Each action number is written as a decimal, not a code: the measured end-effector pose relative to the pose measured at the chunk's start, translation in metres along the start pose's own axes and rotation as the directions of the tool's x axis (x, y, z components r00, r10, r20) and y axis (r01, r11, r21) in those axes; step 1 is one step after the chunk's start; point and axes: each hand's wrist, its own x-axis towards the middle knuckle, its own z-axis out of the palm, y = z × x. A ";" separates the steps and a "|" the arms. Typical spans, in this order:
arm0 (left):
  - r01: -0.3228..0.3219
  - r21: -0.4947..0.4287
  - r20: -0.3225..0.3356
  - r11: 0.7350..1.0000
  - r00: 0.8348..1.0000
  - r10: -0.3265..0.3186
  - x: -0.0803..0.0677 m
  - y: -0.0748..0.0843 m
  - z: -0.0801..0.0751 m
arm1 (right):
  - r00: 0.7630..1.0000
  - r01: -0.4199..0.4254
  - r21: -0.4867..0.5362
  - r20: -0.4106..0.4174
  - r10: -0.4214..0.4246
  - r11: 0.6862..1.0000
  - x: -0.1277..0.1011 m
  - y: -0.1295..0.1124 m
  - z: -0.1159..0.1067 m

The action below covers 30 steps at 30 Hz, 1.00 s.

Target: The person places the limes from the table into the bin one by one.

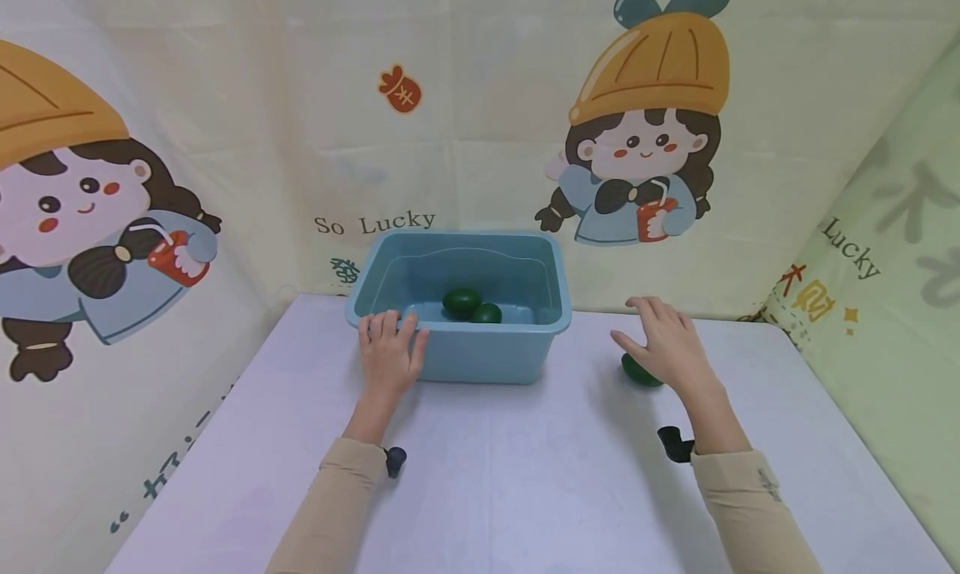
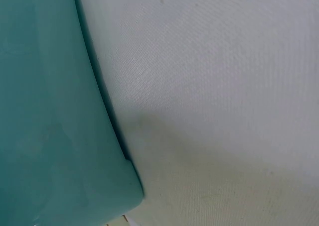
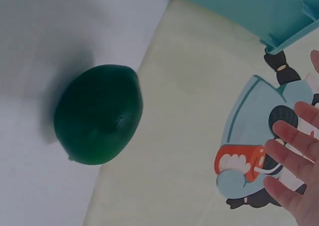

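Observation:
My left hand (image 1: 388,357) holds the near left rim of a blue plastic tub (image 1: 480,356), fingertips over the edge and thumb along the outside of the front wall. Inside the tub lie two dark green limes (image 1: 461,302). Over to the right, my right hand (image 1: 670,345) hovers with spread fingers above a third lime (image 1: 639,371) on the table, partly hiding it in the head view. The right wrist view shows this lime (image 3: 98,114) whole, with the fingers (image 3: 294,154) apart from it. In the left wrist view only the tub wall (image 2: 55,111) and table show.
A white-covered table (image 1: 480,474) carries the tub near its back edge. Behind it hangs a cream cloth (image 1: 487,141) printed with cartoon figures and lettering. Black wrist mounts (image 1: 675,445) sit on both wrists below beige sleeves.

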 end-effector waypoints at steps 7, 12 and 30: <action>0.001 -0.001 0.009 1.000 1.000 -0.001 0.000 0.000 0.000 | 1.000 -0.007 -0.001 -0.004 0.007 1.000 -0.006 0.014 0.005; 0.006 -0.004 0.018 1.000 1.000 -0.006 -0.001 -0.001 0.001 | 1.000 -0.008 0.005 -0.010 0.008 1.000 -0.010 0.022 0.010; 0.003 -0.006 0.016 1.000 1.000 -0.003 -0.002 -0.001 0.002 | 0.993 -0.064 0.016 0.096 0.062 0.998 -0.022 0.045 0.023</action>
